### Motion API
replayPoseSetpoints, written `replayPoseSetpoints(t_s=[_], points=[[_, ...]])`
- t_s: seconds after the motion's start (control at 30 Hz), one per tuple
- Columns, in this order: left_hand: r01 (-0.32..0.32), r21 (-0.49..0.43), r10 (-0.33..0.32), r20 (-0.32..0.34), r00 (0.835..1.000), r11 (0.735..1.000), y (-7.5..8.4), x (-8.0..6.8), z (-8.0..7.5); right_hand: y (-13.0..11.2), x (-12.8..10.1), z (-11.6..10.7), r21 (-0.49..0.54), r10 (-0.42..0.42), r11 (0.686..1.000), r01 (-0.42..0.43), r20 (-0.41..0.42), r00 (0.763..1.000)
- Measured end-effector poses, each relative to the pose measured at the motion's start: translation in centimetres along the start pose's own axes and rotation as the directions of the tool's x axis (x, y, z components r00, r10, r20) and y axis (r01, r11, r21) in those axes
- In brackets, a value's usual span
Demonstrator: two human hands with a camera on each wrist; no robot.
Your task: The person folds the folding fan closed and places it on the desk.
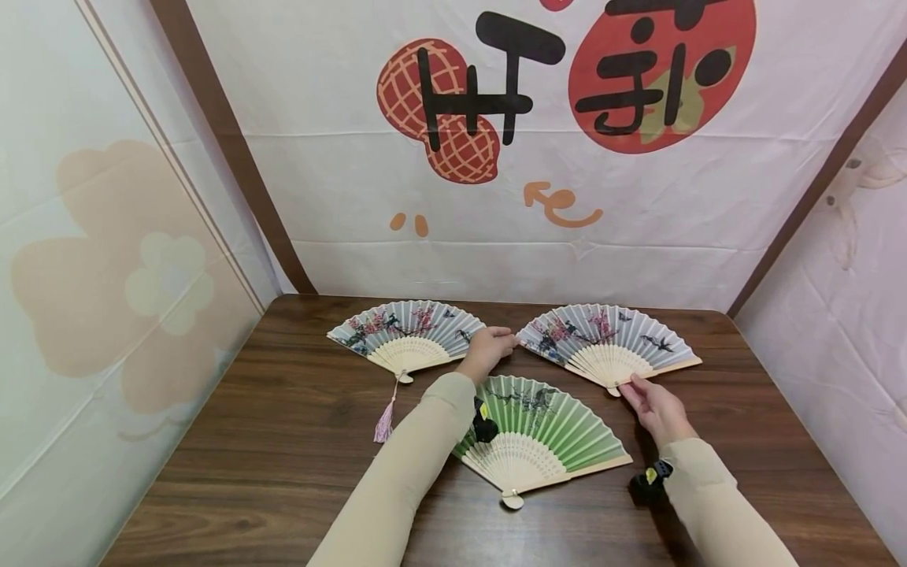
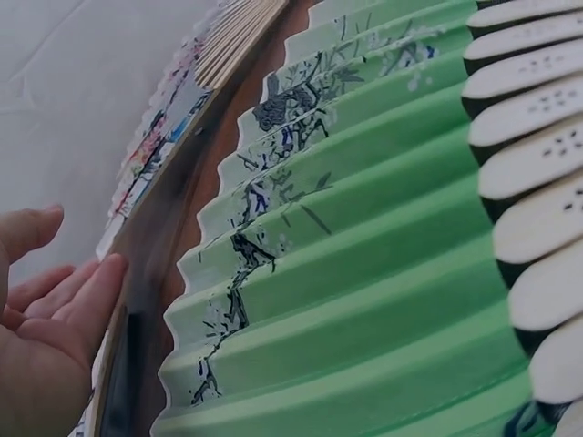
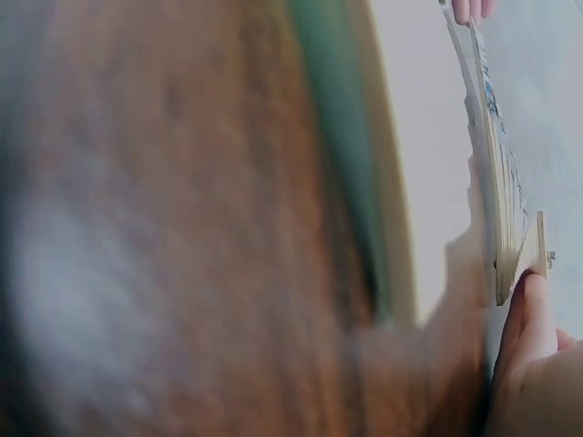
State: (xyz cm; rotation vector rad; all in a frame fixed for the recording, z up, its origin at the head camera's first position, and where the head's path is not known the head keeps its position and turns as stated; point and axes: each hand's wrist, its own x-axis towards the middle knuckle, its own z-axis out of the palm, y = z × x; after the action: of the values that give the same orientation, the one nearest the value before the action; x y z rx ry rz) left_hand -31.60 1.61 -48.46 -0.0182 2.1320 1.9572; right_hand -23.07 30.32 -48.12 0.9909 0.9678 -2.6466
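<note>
Dark wood desk [image 1: 283,441] in a corner w/ white printed cloth walls. Three open fans on it: left fan [image 1: 407,335] w/ pink tassel, right fan [image 1: 609,342], green fan [image 1: 542,441] nearest the person. Left hand [image 1: 487,350] sits between the two rear fans, fingertips at the right fan's left edge; fingers look relaxed, grip not closed round anything. Right hand [image 1: 655,405] at the right fan's pivot end, fingers mostly straight, tips touching the outer rib; no full grip visible.
</note>
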Motion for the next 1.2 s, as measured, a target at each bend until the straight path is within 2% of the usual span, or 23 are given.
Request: replayPoseSetpoints(t_s=[0.07, 0.17, 0.43, 0.7, 0.83, 1.0, 1.2], points=[[0.001, -0.077, -0.003, -0.028, 1.0, 0.997, 0.0, 0.2, -0.1, 0.2, -0.1, 0.0, 0.01, -0.002, 1.0, 0.002, 0.005, 1.0], [-0.005, -0.129, -0.004, -0.063, 0.998, 0.992, 0.0, 0.3, -0.3, 0.5, -0.2, 0.2, 0.025, -0.01, 1.0, 0.009, 0.019, 1.0], [-0.028, -0.142, 0.004, -0.163, 0.987, 0.989, 0.7, 0.1, -0.4, 1.0, -1.3, 0.6, 0.029, -0.068, 0.997, 0.066, 0.066, 0.996], [-0.091, -0.21, 0.039, -0.238, 0.971, 0.974, 0.9, 0.2, -0.3, 1.7, -2.2, 1.1, 0.038, -0.121, 0.992, 0.12, 0.043, 0.992], [-0.098, -0.248, 0.036, -0.245, 0.969, 0.964, 1.1, 0.1, -0.4, 2.1, -2.6, 1.4, 0.042, -0.151, 0.988, 0.149, 0.061, 0.987], [-0.071, -0.317, -0.004, -0.229, 0.974, 0.946, 1.4, -0.1, -0.6, 2.6, -2.9, 1.6, 0.019, -0.199, 0.98, 0.199, 0.093, 0.975], [-0.053, -0.413, -0.037, -0.206, 0.978, 0.909, 1.5, -0.4, -0.5, 3.3, -3.2, 1.9, 0.033, -0.234, 0.972, 0.231, 0.122, 0.965]])
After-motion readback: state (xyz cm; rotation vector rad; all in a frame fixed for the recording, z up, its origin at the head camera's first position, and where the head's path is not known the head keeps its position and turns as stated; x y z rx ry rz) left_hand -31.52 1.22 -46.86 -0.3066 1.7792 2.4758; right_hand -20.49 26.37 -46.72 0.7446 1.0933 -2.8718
